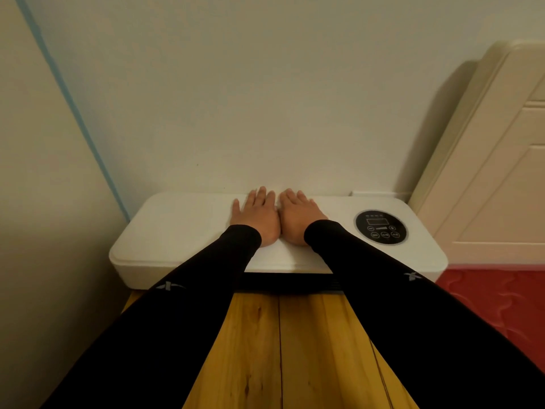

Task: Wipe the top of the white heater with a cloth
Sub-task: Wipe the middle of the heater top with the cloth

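Neither grip holds anything: left hand (259,215) and right hand (298,215) (touching) lie flat mid-heater (165,231), ends bare.

Both arms reach forward in black sleeves; left hand (258,215) and right hand (298,216) lie flat, palms down, touching side by side.

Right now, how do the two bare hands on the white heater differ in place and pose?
The left hand lies nearer the heater's bare end; the right hand lies nearer the round black control panel. The left thumb sticks out clearly; the right thumb barely shows. Both rest flat, fingers toward the wall, on the white heater.
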{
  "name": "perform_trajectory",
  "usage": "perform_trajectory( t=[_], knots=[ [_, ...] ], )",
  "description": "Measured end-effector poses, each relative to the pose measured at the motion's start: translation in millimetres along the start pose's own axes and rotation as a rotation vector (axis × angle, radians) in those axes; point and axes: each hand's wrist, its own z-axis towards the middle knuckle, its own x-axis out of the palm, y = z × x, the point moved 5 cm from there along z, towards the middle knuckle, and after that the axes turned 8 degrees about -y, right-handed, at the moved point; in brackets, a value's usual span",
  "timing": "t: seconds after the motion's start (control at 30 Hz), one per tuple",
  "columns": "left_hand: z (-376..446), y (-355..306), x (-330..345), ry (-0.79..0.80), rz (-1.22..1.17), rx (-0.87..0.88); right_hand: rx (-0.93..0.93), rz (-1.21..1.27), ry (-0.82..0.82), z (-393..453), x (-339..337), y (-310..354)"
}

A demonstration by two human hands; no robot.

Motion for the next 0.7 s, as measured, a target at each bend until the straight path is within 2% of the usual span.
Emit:
perform_trajectory(
  t=[0.7],
  knots=[
    [-77,-19,-4,0.043,-0.009,0.006,0.003,-0.043,0.042,-76,3,6]
  ],
)
